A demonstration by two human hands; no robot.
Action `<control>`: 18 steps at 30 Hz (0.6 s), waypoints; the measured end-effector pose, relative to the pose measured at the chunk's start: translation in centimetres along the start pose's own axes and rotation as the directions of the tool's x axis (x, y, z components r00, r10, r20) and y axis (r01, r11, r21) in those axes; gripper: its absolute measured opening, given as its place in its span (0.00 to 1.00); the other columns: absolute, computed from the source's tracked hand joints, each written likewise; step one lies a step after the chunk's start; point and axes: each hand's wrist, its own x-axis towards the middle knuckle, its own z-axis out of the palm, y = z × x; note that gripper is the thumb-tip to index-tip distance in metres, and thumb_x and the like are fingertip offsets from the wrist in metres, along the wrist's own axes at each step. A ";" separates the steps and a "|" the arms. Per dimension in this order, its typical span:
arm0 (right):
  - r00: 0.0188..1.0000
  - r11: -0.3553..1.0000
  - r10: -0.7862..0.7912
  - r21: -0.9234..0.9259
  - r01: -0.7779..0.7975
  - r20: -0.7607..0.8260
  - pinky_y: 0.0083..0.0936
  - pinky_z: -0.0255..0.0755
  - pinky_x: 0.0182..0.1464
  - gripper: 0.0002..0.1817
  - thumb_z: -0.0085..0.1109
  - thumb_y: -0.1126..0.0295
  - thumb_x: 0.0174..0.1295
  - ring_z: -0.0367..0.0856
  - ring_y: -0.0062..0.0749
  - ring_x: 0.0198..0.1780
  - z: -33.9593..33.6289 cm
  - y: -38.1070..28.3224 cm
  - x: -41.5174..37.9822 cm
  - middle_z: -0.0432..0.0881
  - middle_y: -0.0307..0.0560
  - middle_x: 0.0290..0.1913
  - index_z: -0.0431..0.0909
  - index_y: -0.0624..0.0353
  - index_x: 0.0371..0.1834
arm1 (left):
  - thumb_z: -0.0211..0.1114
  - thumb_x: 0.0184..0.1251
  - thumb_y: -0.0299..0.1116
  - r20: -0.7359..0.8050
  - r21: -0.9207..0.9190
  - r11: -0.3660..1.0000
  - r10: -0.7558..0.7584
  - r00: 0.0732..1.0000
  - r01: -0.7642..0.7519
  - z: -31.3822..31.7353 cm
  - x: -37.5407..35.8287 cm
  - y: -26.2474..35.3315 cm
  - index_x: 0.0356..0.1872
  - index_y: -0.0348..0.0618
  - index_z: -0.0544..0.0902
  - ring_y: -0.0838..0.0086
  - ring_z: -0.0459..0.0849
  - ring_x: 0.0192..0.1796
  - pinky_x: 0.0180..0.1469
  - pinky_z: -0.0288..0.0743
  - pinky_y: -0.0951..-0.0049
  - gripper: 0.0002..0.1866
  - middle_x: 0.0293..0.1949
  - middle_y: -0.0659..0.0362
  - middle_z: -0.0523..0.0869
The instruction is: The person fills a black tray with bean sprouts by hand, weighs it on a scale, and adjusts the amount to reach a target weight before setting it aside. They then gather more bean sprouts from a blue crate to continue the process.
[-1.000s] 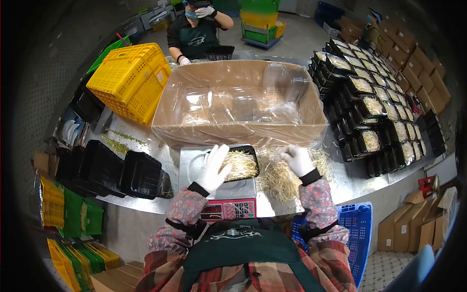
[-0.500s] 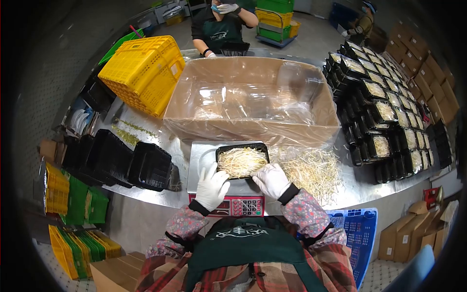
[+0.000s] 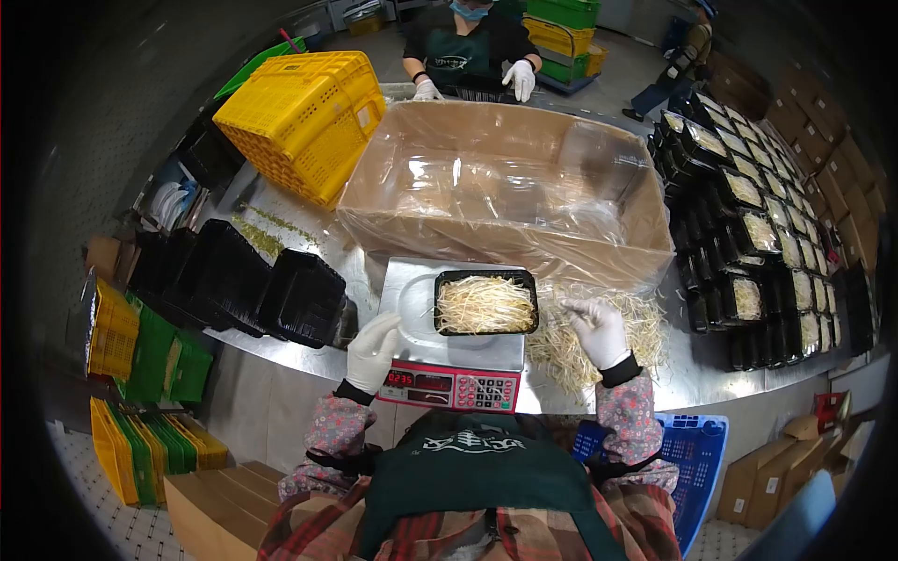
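Observation:
A black plastic tray (image 3: pixel 486 329) filled with bean sprouts (image 3: pixel 485 304) rests on the metal pan (image 3: pixel 412 280) of a red-fronted scale (image 3: pixel 454 388). The scale's red display is lit. My gloved left hand (image 3: pixel 372 353) is by the left edge of the pan, fingers extended and nothing in them. To the right of the tray, my gloved right hand (image 3: pixel 599 332) hovers over a loose pile of sprouts (image 3: pixel 557 351). Its fingertips are drawn together; whether a strand is between them is hard to make out. Neither hand touches the tray.
A plastic-lined carton (image 3: pixel 505 238) stands behind the scale. Yellow crates (image 3: pixel 299 122) and black empty trays (image 3: pixel 299 299) are on the left. Filled trays (image 3: pixel 748 299) are stacked at right. A co-worker (image 3: pixel 468 56) in white gloves stands opposite; another person (image 3: pixel 678 70) is farther back.
Both my hands have come off the tray, the left moving left and the right moving right. The scale display is now uncovered. The co-worker's raised hand has come down.

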 end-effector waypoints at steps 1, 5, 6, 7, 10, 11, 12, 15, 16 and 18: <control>0.998 0.999 0.012 0.032 -0.010 -0.055 0.33 0.74 0.45 0.12 0.63 0.79 0.54 0.81 0.40 0.39 -0.3 -0.5 0.6 0.85 0.42 0.34 0.86 0.50 0.40 | 0.60 0.66 0.24 -0.034 -0.064 0.993 -0.100 0.994 0.098 -0.3 -0.3 0.0 0.49 0.36 0.83 0.64 0.83 0.55 0.58 0.74 0.69 0.12 0.48 0.50 0.85; 0.953 0.956 -0.281 0.058 0.289 -0.117 0.31 0.73 0.45 0.13 0.62 0.80 0.53 0.81 0.37 0.42 2.4 -5.1 3.9 0.85 0.40 0.35 0.85 0.50 0.40 | 0.59 0.67 0.23 -0.044 -0.115 0.978 -0.178 0.983 0.172 -0.3 -0.2 0.0 0.52 0.35 0.81 0.68 0.82 0.55 0.59 0.72 0.71 0.14 0.51 0.52 0.84; 0.918 0.922 -0.385 -0.005 0.386 -0.094 0.33 0.73 0.46 0.13 0.62 0.80 0.52 0.81 0.38 0.43 3.8 -5.8 4.5 0.85 0.41 0.36 0.84 0.51 0.39 | 0.59 0.67 0.23 -0.045 -0.117 0.978 -0.178 0.983 0.172 0.1 -0.3 0.2 0.52 0.35 0.81 0.68 0.82 0.55 0.59 0.72 0.71 0.14 0.51 0.52 0.84; 0.897 0.897 -0.442 0.006 0.442 -0.023 0.34 0.72 0.49 0.12 0.60 0.78 0.52 0.81 0.38 0.44 5.7 -6.1 5.1 0.85 0.41 0.37 0.84 0.51 0.39 | 0.60 0.66 0.23 -0.005 -0.159 0.967 -0.205 0.979 0.202 0.6 -0.3 0.6 0.53 0.35 0.81 0.68 0.82 0.55 0.59 0.72 0.72 0.15 0.52 0.52 0.84; 0.859 0.855 -0.446 -0.164 0.492 0.252 0.38 0.67 0.58 0.17 0.60 0.72 0.54 0.78 0.42 0.53 9.8 -4.6 5.0 0.83 0.45 0.48 0.82 0.52 0.49 | 0.62 0.64 0.25 0.051 -0.141 0.973 -0.175 0.983 0.181 1.9 -0.9 0.6 0.55 0.36 0.79 0.68 0.81 0.56 0.59 0.72 0.72 0.18 0.54 0.52 0.82; 0.853 0.853 -0.429 -0.179 0.491 0.297 0.39 0.66 0.60 0.19 0.61 0.71 0.54 0.77 0.43 0.56 10.2 -4.5 4.8 0.82 0.47 0.51 0.81 0.52 0.52 | 0.63 0.63 0.26 0.066 -0.083 0.988 -0.122 0.990 0.127 2.0 -1.2 0.4 0.56 0.37 0.79 0.68 0.81 0.57 0.59 0.72 0.72 0.19 0.54 0.51 0.82; 0.866 0.885 -0.403 -0.117 0.451 0.295 0.38 0.67 0.61 0.21 0.62 0.72 0.54 0.76 0.45 0.57 10.1 -4.5 4.9 0.82 0.50 0.53 0.80 0.52 0.54 | 0.66 0.61 0.28 0.066 -0.056 0.992 -0.111 0.992 0.115 1.8 -1.3 0.5 0.57 0.38 0.78 0.67 0.80 0.58 0.59 0.72 0.72 0.22 0.54 0.51 0.82; 0.931 0.971 -0.233 0.008 0.241 0.281 0.36 0.67 0.63 0.21 0.62 0.74 0.57 0.76 0.44 0.58 7.9 -3.9 5.0 0.81 0.51 0.54 0.80 0.53 0.56 | 0.68 0.61 0.32 0.086 -0.047 0.973 -0.222 0.971 0.226 1.6 -1.6 1.2 0.58 0.38 0.78 0.66 0.79 0.59 0.58 0.73 0.71 0.24 0.56 0.50 0.81; 0.945 0.980 -0.197 0.064 0.187 0.259 0.35 0.67 0.63 0.20 0.61 0.75 0.58 0.76 0.43 0.58 7.3 -3.8 5.0 0.82 0.50 0.54 0.81 0.53 0.55 | 0.68 0.61 0.32 0.078 -0.048 0.972 -0.228 0.971 0.232 1.9 -1.4 1.2 0.58 0.38 0.78 0.66 0.79 0.59 0.58 0.73 0.71 0.24 0.56 0.50 0.81; 0.967 0.982 -0.138 0.154 0.106 0.214 0.33 0.66 0.63 0.17 0.59 0.77 0.60 0.77 0.40 0.57 6.7 -4.4 5.2 0.83 0.48 0.52 0.82 0.55 0.53 | 0.69 0.60 0.36 0.095 0.135 0.981 -0.152 0.984 0.138 2.9 -0.7 1.3 0.55 0.37 0.80 0.66 0.83 0.55 0.54 0.76 0.72 0.23 0.53 0.50 0.83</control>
